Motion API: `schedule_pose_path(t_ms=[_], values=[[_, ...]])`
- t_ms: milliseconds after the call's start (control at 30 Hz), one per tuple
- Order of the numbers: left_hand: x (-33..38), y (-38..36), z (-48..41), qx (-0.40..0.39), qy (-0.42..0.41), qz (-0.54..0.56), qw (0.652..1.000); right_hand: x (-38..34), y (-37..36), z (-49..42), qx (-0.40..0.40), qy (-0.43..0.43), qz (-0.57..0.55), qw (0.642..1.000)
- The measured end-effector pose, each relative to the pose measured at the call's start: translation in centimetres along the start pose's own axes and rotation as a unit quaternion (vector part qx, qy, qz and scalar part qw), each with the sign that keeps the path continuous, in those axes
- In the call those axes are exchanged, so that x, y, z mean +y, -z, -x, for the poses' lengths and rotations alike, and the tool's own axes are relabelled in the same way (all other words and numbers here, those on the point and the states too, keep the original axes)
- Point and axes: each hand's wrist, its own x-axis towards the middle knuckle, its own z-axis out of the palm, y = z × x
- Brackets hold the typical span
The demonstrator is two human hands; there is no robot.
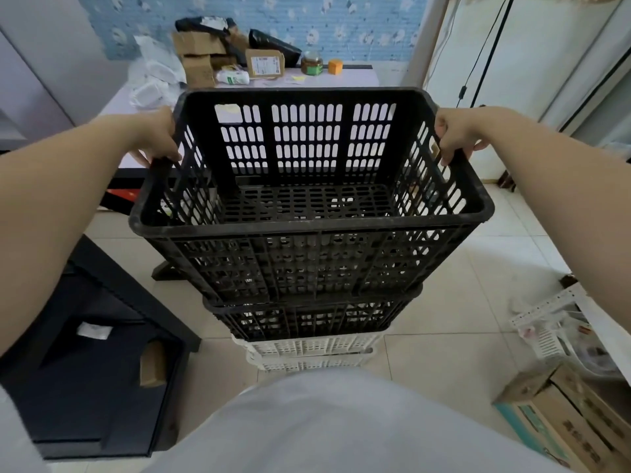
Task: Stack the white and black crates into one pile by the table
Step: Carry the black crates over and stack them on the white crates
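Note:
A large black slatted crate (pixel 309 213) fills the middle of the head view, empty inside. My left hand (pixel 155 138) grips its left rim and my right hand (pixel 456 136) grips its right rim. The crate sits in or just above a second black crate (pixel 300 319); I cannot tell if it is fully seated. Under that lie two white crates (pixel 307 353), nested one in the other on the tiled floor. The pile stands in front of the table (pixel 362 78).
The table holds cardboard boxes (pixel 198 59), plastic bags, a jar (pixel 311 64) and an orange block (pixel 335 67). A black cabinet (pixel 92 363) stands at my left. Cartons (pixel 566 414) and a white basket (pixel 549 336) sit on the floor at right.

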Motion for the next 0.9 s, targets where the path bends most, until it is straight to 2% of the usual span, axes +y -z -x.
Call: schedule_pose_path(t_ms=[233,600,767,900], values=[[-0.2,0.0,0.7,-0.01,0.012,0.017,1.0,-0.1,0.3,0.2,-0.003,0.007,-0.013,1.0],[0.3,-0.7,2.1,0.033,0.013,-0.031,0.999,0.3,-0.5,1.1,0.035,0.022,-0.004,0.999],[0.4,-1.3,3.1,0.068,0.015,-0.106,0.992,0.1,-0.9,1.3,0.053,0.036,-0.008,0.998],[0.4,-1.9,3.5,0.064,0.02,-0.1,0.993,0.2,-0.9,1.4,0.073,0.038,-0.02,0.996]])
